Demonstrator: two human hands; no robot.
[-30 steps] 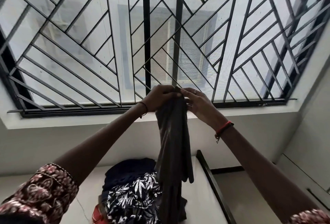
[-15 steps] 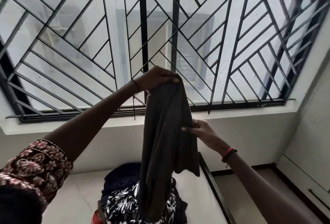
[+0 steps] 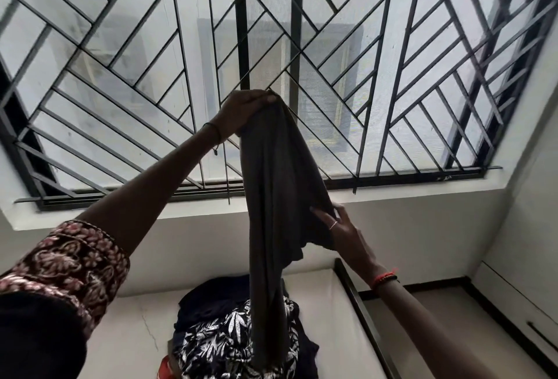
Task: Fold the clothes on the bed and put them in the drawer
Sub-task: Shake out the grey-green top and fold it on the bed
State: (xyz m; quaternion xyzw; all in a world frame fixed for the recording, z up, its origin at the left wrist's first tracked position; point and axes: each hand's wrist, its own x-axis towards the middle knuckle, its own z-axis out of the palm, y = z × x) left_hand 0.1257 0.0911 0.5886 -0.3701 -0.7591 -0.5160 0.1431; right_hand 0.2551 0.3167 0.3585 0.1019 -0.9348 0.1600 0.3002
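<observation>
In front of the barred window (image 3: 392,77), the left hand (image 3: 247,110) grips the top of the gray cloth (image 3: 277,197), high above the bed (image 3: 326,318). The right hand (image 3: 341,233) has moved down and now pinches its side.

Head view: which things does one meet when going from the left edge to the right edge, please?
Patterned sleeve → left hand → grey garment, gripped at its top by that hand → right hand, pinching the garment's side → red wristband.
</observation>
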